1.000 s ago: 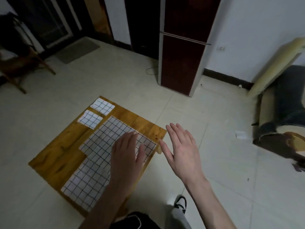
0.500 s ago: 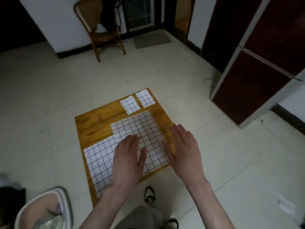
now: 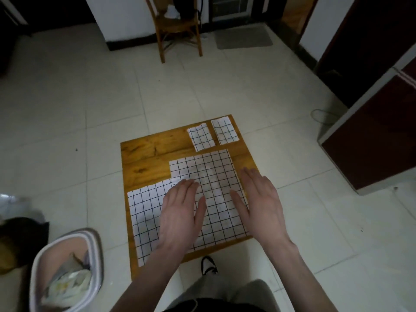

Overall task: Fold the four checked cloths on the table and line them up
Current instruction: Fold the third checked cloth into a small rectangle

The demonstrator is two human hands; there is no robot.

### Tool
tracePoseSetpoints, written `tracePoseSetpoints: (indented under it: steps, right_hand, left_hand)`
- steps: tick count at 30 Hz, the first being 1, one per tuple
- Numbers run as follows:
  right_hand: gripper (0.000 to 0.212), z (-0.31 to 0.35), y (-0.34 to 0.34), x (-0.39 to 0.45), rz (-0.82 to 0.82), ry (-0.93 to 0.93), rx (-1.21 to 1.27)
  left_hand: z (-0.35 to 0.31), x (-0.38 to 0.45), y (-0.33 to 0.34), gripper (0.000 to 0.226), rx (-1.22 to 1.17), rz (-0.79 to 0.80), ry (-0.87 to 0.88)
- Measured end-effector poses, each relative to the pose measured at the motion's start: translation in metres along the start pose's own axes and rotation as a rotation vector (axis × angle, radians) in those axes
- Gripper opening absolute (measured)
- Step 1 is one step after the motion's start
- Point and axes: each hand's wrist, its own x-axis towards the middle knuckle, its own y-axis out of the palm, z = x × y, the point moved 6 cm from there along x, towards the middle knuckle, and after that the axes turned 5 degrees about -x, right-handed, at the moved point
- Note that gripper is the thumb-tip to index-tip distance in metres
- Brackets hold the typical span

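Observation:
A low wooden table stands on the tiled floor. Two small folded checked cloths lie side by side at its far right corner, one to the left and one to the right. Two unfolded checked cloths are spread flat: one over the table's right half, another at the near left, partly under it. My left hand lies flat with straight fingers on the spread cloths. Also flat with straight fingers, my right hand is over the right cloth's right edge. Neither hand holds anything.
A white bin with rubbish stands at the near left of the table. A wooden chair is at the far wall, a grey mat beside it. A dark red cabinet stands to the right. My shoe is at the table's near edge.
The view has swung left, so the table now sits squarely in front of me. My right hand has come from beyond the table's corner onto the cloth's right edge. My left hand stays flat on the cloth.

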Motion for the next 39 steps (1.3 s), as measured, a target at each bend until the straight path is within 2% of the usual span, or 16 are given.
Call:
tracePoseSetpoints:
  steps: [9, 13, 17, 21, 31, 39]
  right_hand:
    - [0.062, -0.013, 0.056, 0.038, 0.136, -0.040, 0.032]
    - [0.064, -0.028, 0.097, 0.051, 0.198, -0.070, 0.083]
    - [0.061, -0.048, 0.144, 0.057, 0.221, -0.120, 0.085]
    - [0.062, -0.068, 0.187, 0.057, 0.218, -0.167, 0.078]
    - [0.063, -0.119, 0.319, 0.051, 0.341, -0.237, 0.051]
    - [0.061, -0.134, 0.392, 0.054, 0.363, -0.356, -0.061]
  left_hand:
    - [0.038, 0.018, 0.037, 0.045, -0.032, 0.009, -0.139]
    - [0.057, 0.019, 0.066, 0.044, -0.054, -0.021, -0.090]
    - [0.078, 0.015, 0.107, 0.046, -0.070, -0.009, -0.166]
    - [0.092, 0.013, 0.146, 0.045, -0.064, -0.021, -0.156]
    - [0.148, 0.016, 0.266, 0.046, -0.083, -0.031, -0.230]
    - [0.184, 0.006, 0.339, 0.043, -0.053, -0.015, -0.202]
